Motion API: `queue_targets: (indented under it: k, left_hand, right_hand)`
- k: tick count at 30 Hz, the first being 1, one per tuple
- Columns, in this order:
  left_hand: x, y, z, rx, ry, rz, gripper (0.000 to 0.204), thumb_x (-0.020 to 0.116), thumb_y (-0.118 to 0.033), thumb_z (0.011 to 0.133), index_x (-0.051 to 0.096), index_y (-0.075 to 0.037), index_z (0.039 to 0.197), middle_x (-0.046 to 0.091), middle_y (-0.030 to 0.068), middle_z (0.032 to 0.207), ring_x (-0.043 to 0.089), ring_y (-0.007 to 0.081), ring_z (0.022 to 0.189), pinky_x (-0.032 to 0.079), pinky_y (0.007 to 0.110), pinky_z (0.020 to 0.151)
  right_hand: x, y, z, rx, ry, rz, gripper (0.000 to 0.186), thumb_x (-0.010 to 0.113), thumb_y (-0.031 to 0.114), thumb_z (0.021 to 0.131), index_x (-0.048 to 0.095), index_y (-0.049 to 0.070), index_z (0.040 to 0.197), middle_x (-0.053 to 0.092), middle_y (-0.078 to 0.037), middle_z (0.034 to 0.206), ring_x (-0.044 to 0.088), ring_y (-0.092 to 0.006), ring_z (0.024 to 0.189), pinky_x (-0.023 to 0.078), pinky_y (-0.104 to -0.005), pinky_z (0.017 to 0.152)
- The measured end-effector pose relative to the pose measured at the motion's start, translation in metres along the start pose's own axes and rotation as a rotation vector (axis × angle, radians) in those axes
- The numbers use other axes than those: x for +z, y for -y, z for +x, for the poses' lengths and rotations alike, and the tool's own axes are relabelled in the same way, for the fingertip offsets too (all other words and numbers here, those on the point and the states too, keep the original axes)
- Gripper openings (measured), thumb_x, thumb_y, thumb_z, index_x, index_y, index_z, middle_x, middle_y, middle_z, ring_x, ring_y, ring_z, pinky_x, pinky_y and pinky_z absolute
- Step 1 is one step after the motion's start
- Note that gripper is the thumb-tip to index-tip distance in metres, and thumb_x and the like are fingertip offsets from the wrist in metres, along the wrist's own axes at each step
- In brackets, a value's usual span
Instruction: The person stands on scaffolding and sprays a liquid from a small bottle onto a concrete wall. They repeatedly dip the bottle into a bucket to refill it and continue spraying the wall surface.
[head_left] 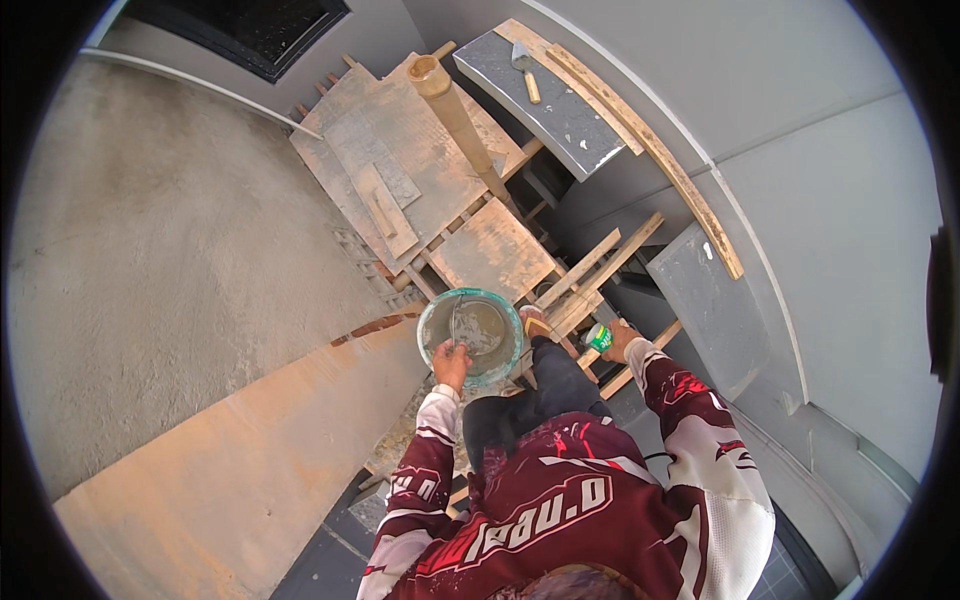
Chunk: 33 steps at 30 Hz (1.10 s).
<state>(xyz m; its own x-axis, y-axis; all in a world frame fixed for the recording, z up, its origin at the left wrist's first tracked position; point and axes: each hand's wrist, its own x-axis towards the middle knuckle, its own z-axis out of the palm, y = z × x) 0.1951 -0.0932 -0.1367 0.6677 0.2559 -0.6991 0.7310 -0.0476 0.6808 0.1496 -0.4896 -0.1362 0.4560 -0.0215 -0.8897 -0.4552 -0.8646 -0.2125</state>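
At the middle of the view is a bucket (508, 322) with a teal rim, holding a grey, wet-looking mix. My left hand (452, 366) is closed at its near side, gripping the thin wire handle that runs up across the opening. Out to the right, my right hand (623, 341) has its fingers wrapped round a small green and white cup-shaped container (598, 338). What is inside that container cannot be made out. My foot (535, 322) is on the wooden boards just right of the bucket.
Plywood sheets (490, 255) form a platform ahead, with gaps between planks to the right. A thick bamboo pole (450, 105) rises through it. A trowel (525, 72) lies on a grey ledge (565, 125) beside a long timber strip (670, 165). Rough concrete (180, 250) spreads left.
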Motion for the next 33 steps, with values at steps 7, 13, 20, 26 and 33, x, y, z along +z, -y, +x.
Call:
queue_targets:
  k: [7,13,20,26,33]
  left_hand:
    - [0.013,-0.053,0.075,0.071,0.006,0.098,0.037,0.062,-0.012,0.088,0.051,0.008,0.117,0.061,0.0082,0.077,0.058,0.0138,0.061,0.052,0.027,0.055]
    - [0.034,-0.104,0.128,-0.066,0.172,0.121,0.028,0.061,-0.024,0.088,0.062,0.003,0.096,0.063,0.0077,0.076,0.06,0.0155,0.061,0.048,0.027,0.055]
    - [0.052,-0.111,0.211,-0.167,0.392,0.119,0.037,0.064,-0.029,0.088,0.06,0.002,0.106,0.065,0.0076,0.08,0.061,0.0159,0.065,0.047,0.028,0.059]
    - [0.078,-0.165,0.184,0.102,0.713,0.24,0.064,0.068,-0.041,0.084,0.046,-0.014,0.137,0.063,0.0089,0.102,0.059,0.0156,0.085,0.046,0.028,0.071]
    - [0.075,-0.176,0.21,0.13,1.104,0.191,0.076,0.08,-0.036,0.074,0.046,0.0,0.132,0.059,0.0142,0.117,0.055,0.0201,0.108,0.044,0.034,0.093]
  right_hand:
    - [-0.005,-0.008,0.001,-0.008,-0.033,0.046,0.073,0.079,0.028,0.065,0.046,0.0,0.125,0.059,-0.024,0.116,0.058,-0.038,0.109,0.047,-0.0407,0.093]
    - [-0.009,0.0,0.019,0.105,-0.214,0.306,0.084,0.081,0.039,0.059,0.048,-0.001,0.125,0.058,-0.023,0.118,0.056,-0.0356,0.113,0.044,-0.0392,0.096]
    - [-0.054,0.097,0.061,-0.149,-0.497,0.503,0.071,0.079,0.034,0.064,0.049,0.002,0.119,0.061,-0.022,0.111,0.059,-0.0387,0.105,0.046,-0.0411,0.091]
    - [-0.074,0.227,0.08,-0.367,-0.575,0.786,0.072,0.079,0.031,0.066,0.047,-0.001,0.123,0.06,-0.022,0.112,0.058,-0.0368,0.106,0.045,-0.0402,0.092]
    - [-0.083,0.287,0.091,-0.297,-0.592,0.701,0.075,0.076,0.037,0.07,0.046,-0.001,0.126,0.056,-0.024,0.119,0.053,-0.0378,0.114,0.042,-0.0418,0.097]
